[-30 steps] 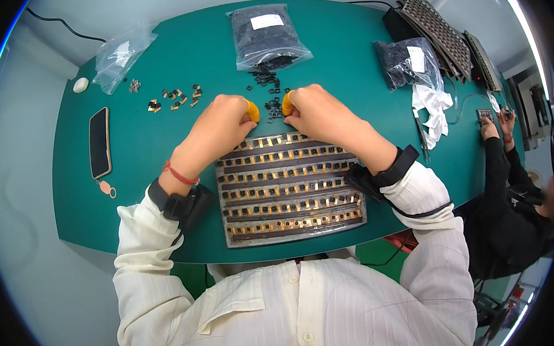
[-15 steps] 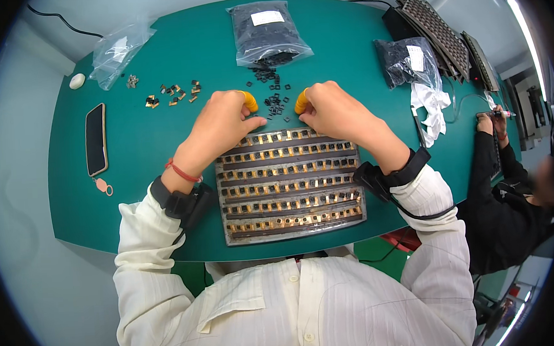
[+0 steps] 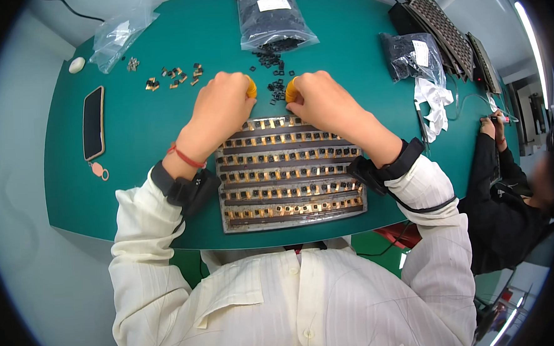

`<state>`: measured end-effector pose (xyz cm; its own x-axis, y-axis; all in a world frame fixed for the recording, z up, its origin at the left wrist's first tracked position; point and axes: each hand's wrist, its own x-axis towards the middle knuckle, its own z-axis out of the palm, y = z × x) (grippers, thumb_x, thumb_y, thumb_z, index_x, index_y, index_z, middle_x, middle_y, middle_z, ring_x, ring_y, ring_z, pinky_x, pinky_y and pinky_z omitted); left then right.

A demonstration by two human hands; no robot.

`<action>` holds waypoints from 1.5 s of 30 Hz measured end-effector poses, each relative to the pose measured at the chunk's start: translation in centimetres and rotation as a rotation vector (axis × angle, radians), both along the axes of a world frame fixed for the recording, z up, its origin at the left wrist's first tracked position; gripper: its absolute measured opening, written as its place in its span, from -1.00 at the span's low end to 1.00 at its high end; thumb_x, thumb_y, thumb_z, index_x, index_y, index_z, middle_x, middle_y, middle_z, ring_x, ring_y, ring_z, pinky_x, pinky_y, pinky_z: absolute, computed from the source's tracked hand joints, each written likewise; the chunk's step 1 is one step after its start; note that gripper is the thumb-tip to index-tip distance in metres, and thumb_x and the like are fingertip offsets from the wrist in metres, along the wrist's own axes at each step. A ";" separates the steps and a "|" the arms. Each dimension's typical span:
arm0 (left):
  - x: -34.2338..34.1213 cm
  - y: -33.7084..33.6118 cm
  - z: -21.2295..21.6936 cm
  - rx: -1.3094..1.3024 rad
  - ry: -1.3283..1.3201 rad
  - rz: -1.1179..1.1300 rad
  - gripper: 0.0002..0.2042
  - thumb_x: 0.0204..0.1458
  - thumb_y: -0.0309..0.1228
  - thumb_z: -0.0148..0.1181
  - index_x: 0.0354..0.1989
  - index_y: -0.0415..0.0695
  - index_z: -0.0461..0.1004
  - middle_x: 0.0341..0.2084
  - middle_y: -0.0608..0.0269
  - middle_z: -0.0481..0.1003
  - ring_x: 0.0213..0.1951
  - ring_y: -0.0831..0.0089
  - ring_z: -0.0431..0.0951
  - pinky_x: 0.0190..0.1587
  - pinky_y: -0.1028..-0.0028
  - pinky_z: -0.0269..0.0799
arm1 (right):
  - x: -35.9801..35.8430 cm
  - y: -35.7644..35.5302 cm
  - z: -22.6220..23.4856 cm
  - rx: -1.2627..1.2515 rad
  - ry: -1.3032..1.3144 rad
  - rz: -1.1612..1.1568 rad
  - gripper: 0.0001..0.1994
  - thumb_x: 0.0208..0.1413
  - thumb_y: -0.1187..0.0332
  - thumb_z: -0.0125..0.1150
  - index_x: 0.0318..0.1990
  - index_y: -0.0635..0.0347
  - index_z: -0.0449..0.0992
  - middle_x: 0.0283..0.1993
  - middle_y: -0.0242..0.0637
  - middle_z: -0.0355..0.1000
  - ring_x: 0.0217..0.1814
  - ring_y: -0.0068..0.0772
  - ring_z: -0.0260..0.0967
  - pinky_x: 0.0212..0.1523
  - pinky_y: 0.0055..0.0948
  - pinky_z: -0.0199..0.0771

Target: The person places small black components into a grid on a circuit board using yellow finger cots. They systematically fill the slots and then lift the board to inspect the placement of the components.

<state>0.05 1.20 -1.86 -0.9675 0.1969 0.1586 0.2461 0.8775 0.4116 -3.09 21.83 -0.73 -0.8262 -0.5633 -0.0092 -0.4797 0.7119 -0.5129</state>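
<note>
A metal tray [image 3: 295, 218] lies in front of me on the green table, with rows of small gold metal pieces that mostly carry black square parts [image 3: 287, 173]. Over its far left corner is my left hand [image 3: 222, 101], closed, with a yellow finger cover showing. My right hand [image 3: 324, 96] bends closed over the far right part of the tray, also wearing a yellow finger cover. Their fingertips are mostly hidden, so anything pinched there does not show. Between and beyond the hands lies a loose pile of small black square parts [image 3: 277, 88].
Behind the pile stands a clear bag of black parts [image 3: 272, 23]; another bag [image 3: 414, 56] lies right, beside crumpled white paper [image 3: 435, 109] and stacked trays [image 3: 441, 26]. Gold-and-black pieces [image 3: 175, 77], a phone [image 3: 93, 123] and an empty bag [image 3: 122, 34] lie left. A co-worker [image 3: 504, 205] sits right.
The whole view has shifted, so the tray and table appear slightly higher. My left thumb, stretched toward the pile before, is now drawn in. My right hand stays curled near the tray's far edge.
</note>
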 end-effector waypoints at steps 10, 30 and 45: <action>3.7 -1.8 2.8 0.149 -0.140 -0.061 -0.85 -0.07 -0.49 0.31 -0.37 -0.33 0.60 -0.54 0.08 0.56 -0.45 0.22 0.60 -0.34 0.37 0.51 | 0.4 0.4 0.5 -0.015 0.048 0.055 -0.84 -0.05 0.49 0.33 -0.31 0.42 0.62 -0.45 -0.04 0.54 -0.40 -0.17 0.54 -0.33 -0.33 0.52; 18.3 -3.7 0.8 0.042 -0.037 -0.178 -0.87 -0.11 -0.51 0.38 -0.40 -0.27 0.58 -0.51 0.16 0.39 -0.42 0.19 0.43 -0.36 0.30 0.35 | 14.4 11.5 3.8 0.045 -0.020 -0.021 -0.85 -0.03 0.49 0.35 -0.31 0.37 0.58 -0.33 -0.11 0.40 -0.40 -0.08 0.42 -0.35 -0.23 0.43; 18.1 -2.5 3.8 -0.153 -0.293 -0.186 -0.59 0.01 -0.31 0.34 -0.74 -0.36 0.42 -0.73 0.04 0.33 -0.67 0.03 0.37 -0.57 0.21 0.22 | 16.4 12.3 1.3 0.057 0.095 0.034 -0.87 0.02 0.46 0.32 -0.35 0.37 0.57 -0.33 -0.20 0.42 -0.24 -0.17 0.42 -0.26 -0.26 0.48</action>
